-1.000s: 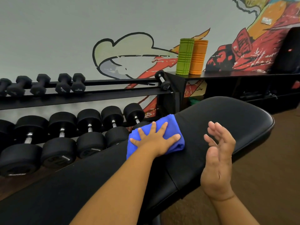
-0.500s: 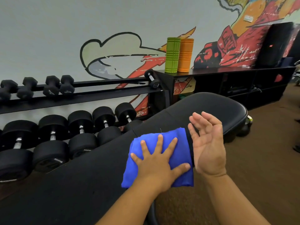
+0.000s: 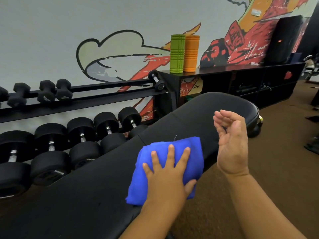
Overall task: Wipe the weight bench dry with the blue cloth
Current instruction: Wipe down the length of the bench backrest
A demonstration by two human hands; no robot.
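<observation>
**Blue cloth pressed flat on the bench pad**

On the black weight bench [image 3: 96,192], near its right edge and just short of the seam that crosses the pad, lies the folded blue cloth [image 3: 174,152]. The left hand [image 3: 165,171] presses down on it with the palm flat, four fingers straight and spread across the fabric, and the thumb stretched out to the right over the cloth's near corner. The right hand [image 3: 231,144] hangs in the air just beside the cloth, above the bench's right edge, palm turned leftward; its fingers are loosely curled and hold nothing.

Behind the bench, a dumbbell rack [image 3: 103,102] runs along the wall, with large round-headed dumbbells [image 3: 107,128] on the lower tier and small hex dumbbells [image 3: 55,91] on the upper one. A low black shelf unit [image 3: 241,78] continues to the right, carrying a green foam roller [image 3: 177,53] and an orange foam roller [image 3: 191,53], both upright and touching, plus a black speaker [image 3: 283,39] farther along. The wall bears a painted mural [image 3: 241,42]. Brown carpet [image 3: 284,169] covers the floor.
</observation>
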